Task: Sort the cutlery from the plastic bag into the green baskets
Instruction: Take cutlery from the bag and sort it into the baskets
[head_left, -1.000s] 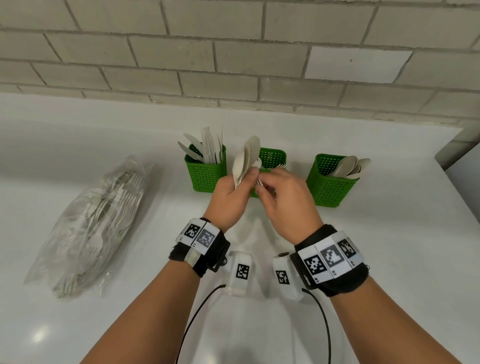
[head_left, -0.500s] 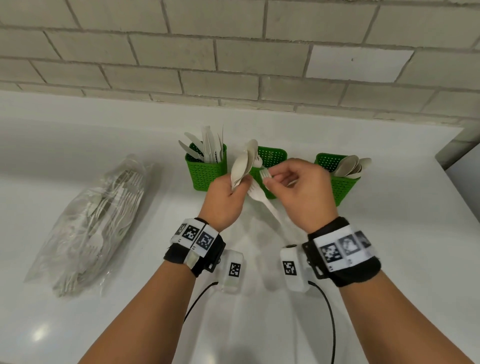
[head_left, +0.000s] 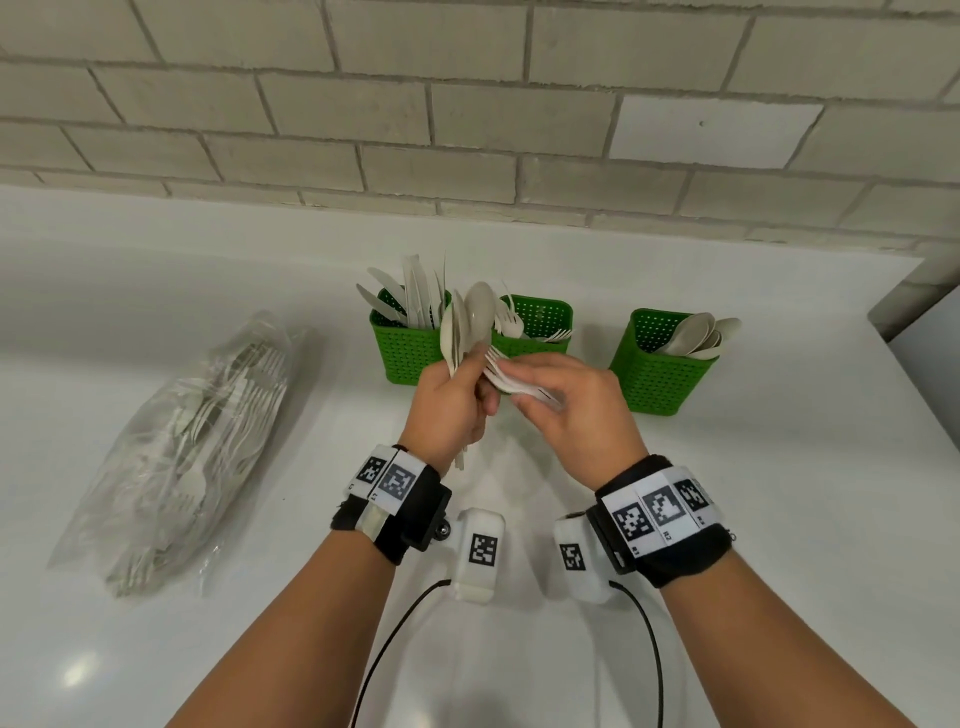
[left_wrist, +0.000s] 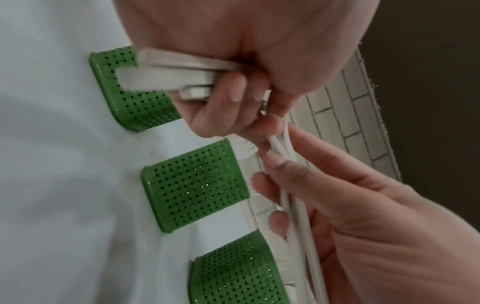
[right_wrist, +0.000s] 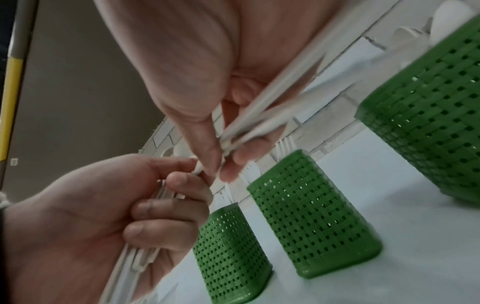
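My left hand (head_left: 465, 376) grips an upright bundle of pale plastic cutlery (head_left: 470, 325), spoon bowls on top, in front of the baskets. My right hand (head_left: 519, 382) touches it from the right and pinches a few forks (head_left: 498, 366), tines pointing left. In the right wrist view the fork handles (right_wrist: 262, 121) run between thumb and fingers; the left hand (right_wrist: 166, 197) grips its bundle below. Three green baskets stand in a row: the left basket (head_left: 408, 353) holds knives, the middle basket (head_left: 545, 314) forks, the right basket (head_left: 667, 379) spoons. The plastic bag (head_left: 192, 441) lies at the left with more cutlery inside.
A white counter (head_left: 779, 519) ends at a brick wall (head_left: 467, 130) behind the baskets. The counter's right edge (head_left: 904, 395) runs close to the right basket. Wrist camera cables (head_left: 654, 649) hang under both forearms.
The right hand, which had drawn a fork off to the right, has come back against the left hand's bundle and now holds forks lying across. Both hands sit slightly lower.
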